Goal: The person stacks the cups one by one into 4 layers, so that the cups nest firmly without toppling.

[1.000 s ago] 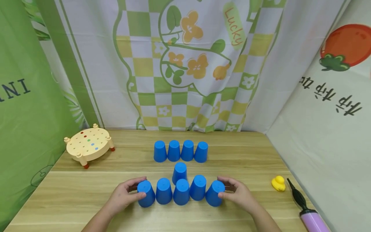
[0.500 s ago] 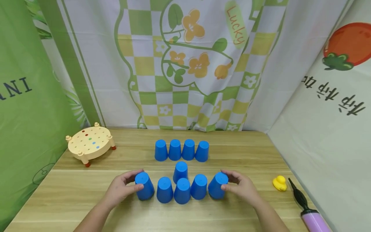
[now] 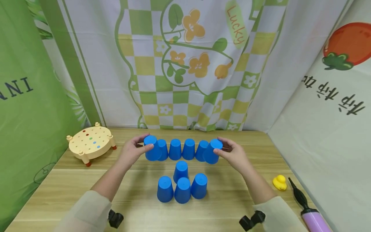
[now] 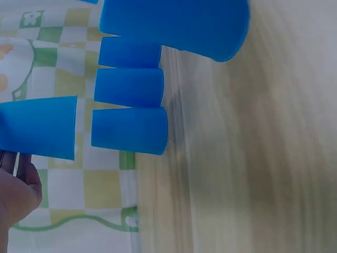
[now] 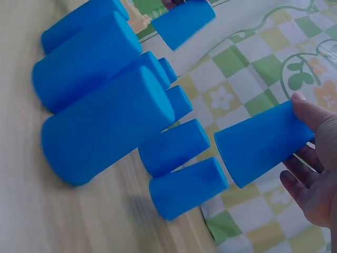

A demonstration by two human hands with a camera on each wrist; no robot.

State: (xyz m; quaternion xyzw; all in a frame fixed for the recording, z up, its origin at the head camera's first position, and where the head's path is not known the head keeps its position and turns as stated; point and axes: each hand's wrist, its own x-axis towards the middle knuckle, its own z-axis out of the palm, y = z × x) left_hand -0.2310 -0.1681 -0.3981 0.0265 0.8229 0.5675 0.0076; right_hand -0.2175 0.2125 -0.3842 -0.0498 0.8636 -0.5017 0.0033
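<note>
In the head view my left hand [image 3: 132,151] grips an upside-down blue cup [image 3: 152,149] between thumb and fingers. My right hand [image 3: 234,155] pinches another blue cup [image 3: 212,152] the same way. Both cups are off the table, as the wrist views show, at the two ends of a back row of several upturned cups [image 3: 175,149]. They partly cover the row's end cups. Nearer the front, three upturned cups [image 3: 183,190] stand in a line, with a single cup [image 3: 181,171] right behind them.
A round cream pegboard stool [image 3: 90,141] with short legs stands at the back left of the wooden table [image 3: 232,206]. To the right lie a yellow rubber duck [image 3: 279,182] and a purple-and-black hand pump [image 3: 313,219]. A patterned curtain [image 3: 185,112] hangs behind the table.
Both hands took the outer two cups of the front row, spread them slightly apart, then lifted and carried them away from the person to the back row's ends. The other cups stayed put.
</note>
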